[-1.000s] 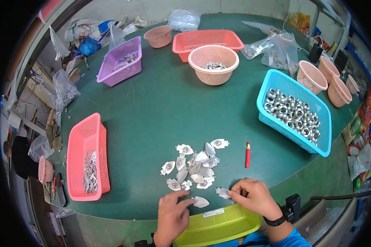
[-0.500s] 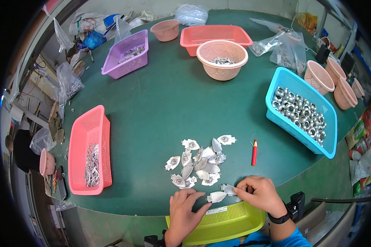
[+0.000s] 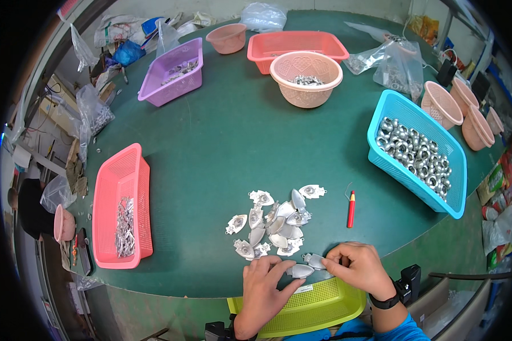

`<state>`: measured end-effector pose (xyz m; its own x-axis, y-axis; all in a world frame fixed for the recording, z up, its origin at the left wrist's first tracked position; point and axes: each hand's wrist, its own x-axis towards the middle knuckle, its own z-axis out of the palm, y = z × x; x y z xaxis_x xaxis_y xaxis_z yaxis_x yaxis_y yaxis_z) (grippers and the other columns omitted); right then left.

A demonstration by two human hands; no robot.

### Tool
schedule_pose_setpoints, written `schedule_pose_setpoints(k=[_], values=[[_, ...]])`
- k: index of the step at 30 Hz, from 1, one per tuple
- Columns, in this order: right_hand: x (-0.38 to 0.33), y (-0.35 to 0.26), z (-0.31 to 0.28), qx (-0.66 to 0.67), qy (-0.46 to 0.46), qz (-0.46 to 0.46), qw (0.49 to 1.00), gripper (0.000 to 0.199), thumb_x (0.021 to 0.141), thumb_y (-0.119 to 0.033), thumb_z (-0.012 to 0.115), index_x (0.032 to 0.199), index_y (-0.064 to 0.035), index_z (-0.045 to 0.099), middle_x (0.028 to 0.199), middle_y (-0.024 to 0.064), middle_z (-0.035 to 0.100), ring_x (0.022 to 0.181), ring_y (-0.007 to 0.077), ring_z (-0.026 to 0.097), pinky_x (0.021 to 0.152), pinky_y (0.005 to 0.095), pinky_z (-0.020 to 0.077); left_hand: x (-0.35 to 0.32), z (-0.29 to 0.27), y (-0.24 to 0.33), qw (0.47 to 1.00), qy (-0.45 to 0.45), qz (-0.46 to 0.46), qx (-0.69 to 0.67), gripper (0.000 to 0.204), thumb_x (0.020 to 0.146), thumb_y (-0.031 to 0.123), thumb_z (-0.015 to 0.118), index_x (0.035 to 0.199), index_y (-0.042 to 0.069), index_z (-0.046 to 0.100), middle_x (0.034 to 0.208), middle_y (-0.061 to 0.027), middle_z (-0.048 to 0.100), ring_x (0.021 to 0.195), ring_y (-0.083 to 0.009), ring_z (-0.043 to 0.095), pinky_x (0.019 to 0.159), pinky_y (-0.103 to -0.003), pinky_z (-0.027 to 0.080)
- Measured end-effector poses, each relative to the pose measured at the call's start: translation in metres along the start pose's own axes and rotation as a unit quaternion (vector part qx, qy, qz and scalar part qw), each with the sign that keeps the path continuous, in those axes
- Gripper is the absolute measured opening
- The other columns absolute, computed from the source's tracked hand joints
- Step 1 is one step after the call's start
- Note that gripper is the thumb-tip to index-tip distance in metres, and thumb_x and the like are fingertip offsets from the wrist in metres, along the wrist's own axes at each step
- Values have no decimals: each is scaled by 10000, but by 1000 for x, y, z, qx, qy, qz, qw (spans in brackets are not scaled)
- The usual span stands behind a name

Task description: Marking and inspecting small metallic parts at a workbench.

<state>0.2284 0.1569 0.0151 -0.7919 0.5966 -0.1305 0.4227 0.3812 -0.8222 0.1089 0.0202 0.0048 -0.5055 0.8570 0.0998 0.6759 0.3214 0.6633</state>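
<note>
Both hands are down at the near edge of the green table (image 3: 222,148). The left hand (image 3: 263,284) lies fairly flat, fingers stretched forward, fingertips touching a silver leaf-shaped metal piece (image 3: 300,271). The right hand (image 3: 355,268) is curled, thumb and forefinger pinching a second small casting (image 3: 314,261) just beside the first, though how firmly is hard to say at this size. Just beyond the fingers sits the loose heap of matching castings (image 3: 276,223), with a red marker (image 3: 351,208) off to its right. A lime-green basket (image 3: 316,304) waits right under the wrists, below the table edge. The risk, as I read it: both pieces lie close to that edge, so a slip of the pinch or a nudge from the left fingertips could send one off the table, missing the basket. The blue basket of metal rings (image 3: 418,150) stands well apart.
</note>
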Motion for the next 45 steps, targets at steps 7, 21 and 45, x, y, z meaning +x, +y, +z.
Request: schedule_pose_setpoints(k=[7, 21, 45], values=[[0, 0, -1, 6, -2, 2, 1000, 143, 659, -167, 585, 611, -43, 532, 490, 23, 472, 408, 123, 454, 391, 234, 339, 1, -1, 1, 1000, -11, 0, -14, 315, 550, 181, 673, 832, 93, 563, 777, -20, 470, 747, -169, 433, 651, -274, 290], [1, 11, -6, 191, -12, 91, 977, 106, 717, -121, 554, 712, -17, 538, 522, -4, 501, 455, 34, 433, 420, 178, 337, 2, -3, -1, 999, -21, -6, -31, 325, 542, 166, 673, 840, 95, 566, 784, -19, 477, 749, -170, 439, 656, -273, 293], [2, 9, -5, 150, -29, 54, 987, 85, 697, -96, 565, 744, -25, 566, 493, -10, 460, 435, 32, 397, 408, 176, 324, 1, -4, -1, 999, -34, 6, -12, 323, 547, 172, 671, 849, 113, 575, 788, 3, 477, 732, -152, 422, 649, -267, 281]])
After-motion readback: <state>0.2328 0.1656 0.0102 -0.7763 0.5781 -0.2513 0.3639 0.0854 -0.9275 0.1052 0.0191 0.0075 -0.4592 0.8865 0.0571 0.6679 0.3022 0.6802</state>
